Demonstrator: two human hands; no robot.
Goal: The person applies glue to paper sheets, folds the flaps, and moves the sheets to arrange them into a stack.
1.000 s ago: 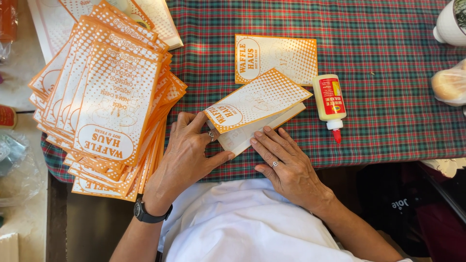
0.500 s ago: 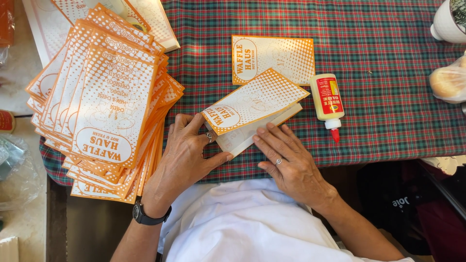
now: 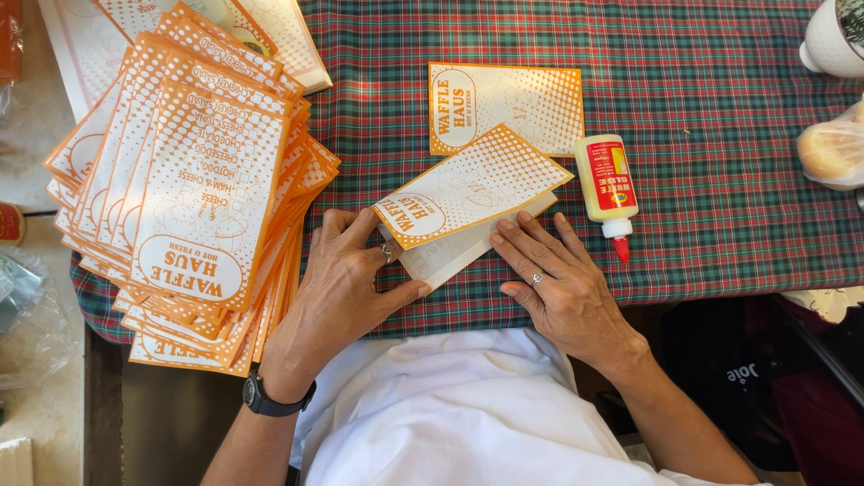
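Note:
An orange-and-white printed paper bag (image 3: pixel 468 193) lies tilted on the plaid tablecloth (image 3: pixel 720 108), its white underside folded out below. My left hand (image 3: pixel 346 283) presses the bag's left end, fingers on the printed flap and thumb on the white part. A black watch sits on that wrist. My right hand (image 3: pixel 553 283), wearing a ring, lies flat with its fingertips on the bag's lower right edge. A second finished bag (image 3: pixel 504 108) rests flat just behind. A white glue bottle (image 3: pixel 607 184) with a red label and red tip lies to the right of the bag.
A large fanned stack of the same orange printed sheets (image 3: pixel 193 189) fills the table's left side, overhanging the near edge. A white pot (image 3: pixel 837 40) and a clear plastic bag with a bread roll (image 3: pixel 832 148) sit at the far right. Clear plastic wrap (image 3: pixel 27 315) lies at the left.
Both hands stay on the tilted bag; my right hand's fingers have slid slightly along its lower edge. The view has shifted a little.

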